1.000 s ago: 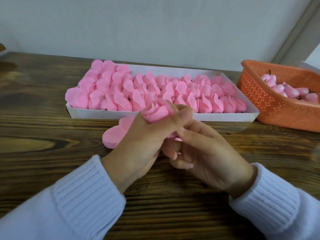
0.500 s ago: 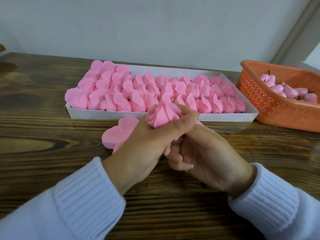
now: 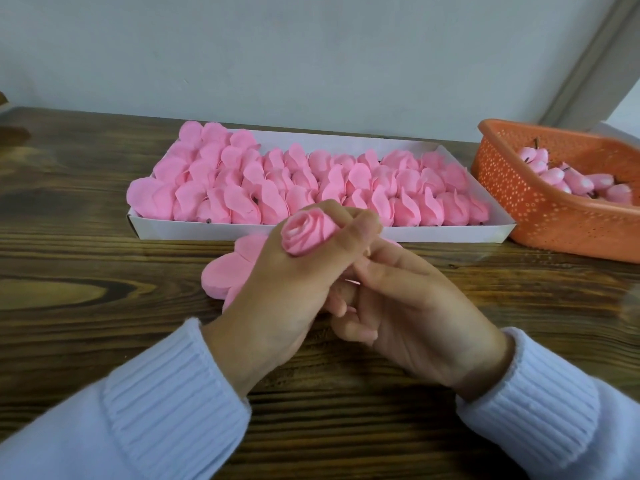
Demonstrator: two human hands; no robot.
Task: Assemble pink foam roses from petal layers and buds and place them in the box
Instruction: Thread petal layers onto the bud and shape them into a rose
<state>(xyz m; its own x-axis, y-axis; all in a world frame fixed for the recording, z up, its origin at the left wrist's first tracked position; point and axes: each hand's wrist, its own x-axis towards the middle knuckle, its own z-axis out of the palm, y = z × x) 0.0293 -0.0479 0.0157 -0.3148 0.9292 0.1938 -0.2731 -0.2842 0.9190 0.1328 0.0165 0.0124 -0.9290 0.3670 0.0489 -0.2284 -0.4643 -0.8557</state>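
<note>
Your left hand (image 3: 277, 296) is gripping the rose (image 3: 306, 233); your right hand (image 3: 415, 306) is curling underneath, hold hidden, can't tell.

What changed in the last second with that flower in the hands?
The left hand has tilted the rose toward the camera, so its spiral centre now shows instead of its side. The right hand stays tucked under it; what it grips is hidden. The box, the basket and the loose petal layers on the table have not moved.
</note>
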